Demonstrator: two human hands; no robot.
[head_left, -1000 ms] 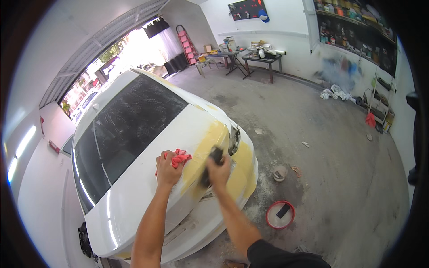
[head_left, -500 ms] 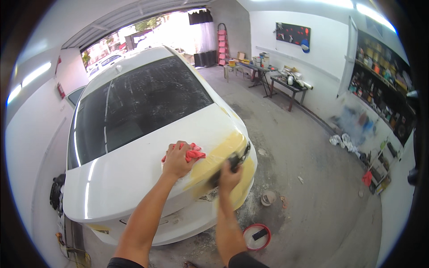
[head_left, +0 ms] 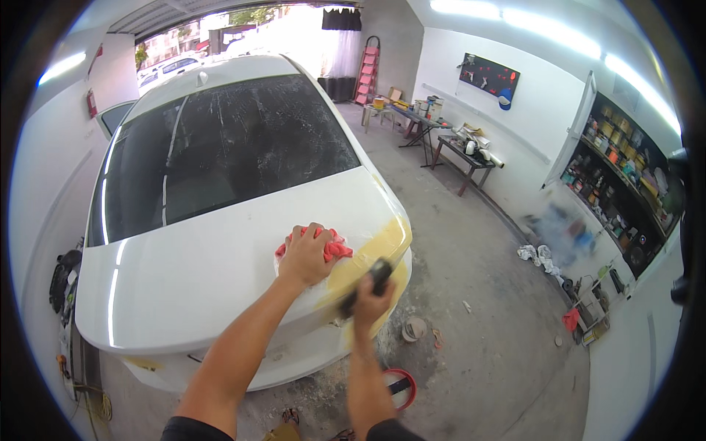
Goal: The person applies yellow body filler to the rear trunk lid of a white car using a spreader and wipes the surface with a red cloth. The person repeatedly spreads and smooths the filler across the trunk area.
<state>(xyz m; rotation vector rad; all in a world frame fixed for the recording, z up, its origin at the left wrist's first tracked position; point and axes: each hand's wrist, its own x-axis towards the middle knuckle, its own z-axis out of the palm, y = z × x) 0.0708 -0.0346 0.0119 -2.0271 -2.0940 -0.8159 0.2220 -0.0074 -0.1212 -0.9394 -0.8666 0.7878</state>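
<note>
A white car stands before me, its rear trunk lid (head_left: 191, 272) nearest. My left hand (head_left: 306, 257) is closed around a crumpled red cloth (head_left: 340, 250), which rests on the lid. Just to the right, a yellow filler patch (head_left: 388, 239) covers the lid's corner and runs down over its edge. A long black sanding block (head_left: 380, 273) lies along the edge of this patch, blurred by motion. My right hand (head_left: 371, 303) grips it from the near side. The block's underside is hidden.
Right of the bumper, a small bucket (head_left: 414, 329) and a red-rimmed basin (head_left: 412, 384) with a dark block across it sit on the floor. Work benches (head_left: 465, 156) and crowded shelves (head_left: 625, 173) line the right wall. A red stepladder (head_left: 367, 73) stands farther back.
The sanding block has moved left and nearer to me along the yellow patch. My left hand stays on the red cloth. The whole view has shifted, bringing my feet into sight below.
</note>
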